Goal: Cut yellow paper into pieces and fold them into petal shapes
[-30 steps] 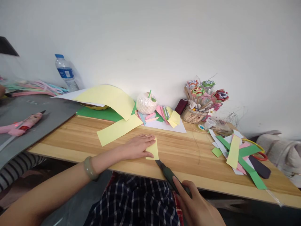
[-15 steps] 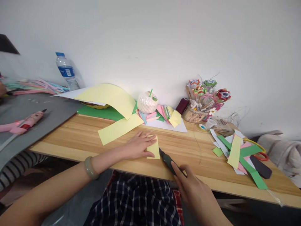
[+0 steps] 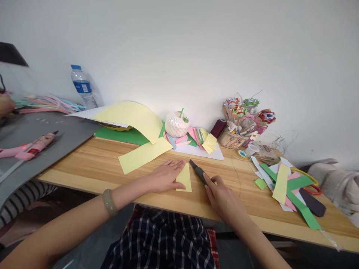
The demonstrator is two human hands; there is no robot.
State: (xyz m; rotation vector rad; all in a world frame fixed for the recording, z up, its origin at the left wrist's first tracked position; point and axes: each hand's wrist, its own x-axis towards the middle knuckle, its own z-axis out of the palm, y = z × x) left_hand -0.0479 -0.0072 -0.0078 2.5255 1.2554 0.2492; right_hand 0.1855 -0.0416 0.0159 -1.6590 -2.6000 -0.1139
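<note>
My left hand (image 3: 167, 175) lies flat on a small piece of yellow paper (image 3: 185, 180), fingers stretched out, covering its left part. In my right hand (image 3: 221, 194) is a dark green utility knife (image 3: 201, 174), gripped by its handle. The knife tip points away from me, just right of the paper's upper right corner. A longer yellow paper strip (image 3: 144, 156) lies on the wooden table (image 3: 95, 166) beyond my left forearm.
Paper scraps (image 3: 294, 186) lie at the right. At the back are a white netted ball (image 3: 177, 124), a large curved yellow sheet (image 3: 134, 116) and a basket of paper flowers (image 3: 232, 139). A pink glue gun (image 3: 29, 147), a water bottle (image 3: 83, 86) and another person's hand (image 3: 5, 105) are at left.
My right hand and the utility knife have moved away from me, the tip going from beside the paper's middle to near its top corner. My left hand keeps pressing on the paper.
</note>
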